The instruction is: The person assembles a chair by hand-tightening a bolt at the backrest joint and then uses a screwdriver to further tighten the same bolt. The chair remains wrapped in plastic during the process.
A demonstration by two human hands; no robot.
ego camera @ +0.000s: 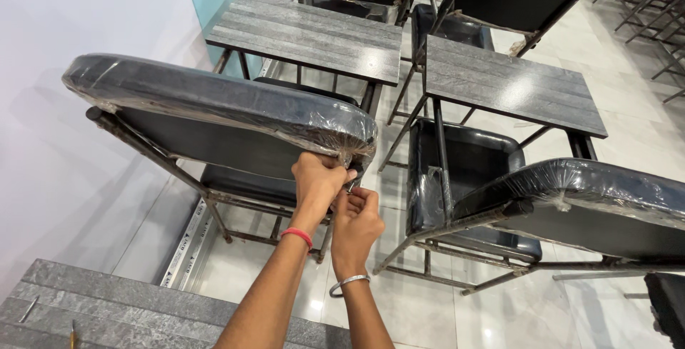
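Observation:
A black padded chair back (pixel 214 99), wrapped in clear plastic, stands on a rusty metal frame (pixel 153 150) in front of me. My left hand (pixel 317 178), with a red thread on its wrist, grips the back's lower right corner where the plastic bunches up. Just below it, my right hand (pixel 354 224), wearing a silver bangle, pinches a small metal piece (pixel 351 185) against that corner. What kind of piece it is cannot be made out. Both hands touch each other at the fingertips.
Two grey wood-grain desk tops (pixel 314 35) (pixel 510 85) stand beyond the chair. Another plastic-wrapped black chair back (pixel 592 203) is at the right, with a black seat (pixel 464 170) beneath. A white wall (pixel 64 142) runs along the left. A grey desk top (pixel 107 306) lies at the bottom left.

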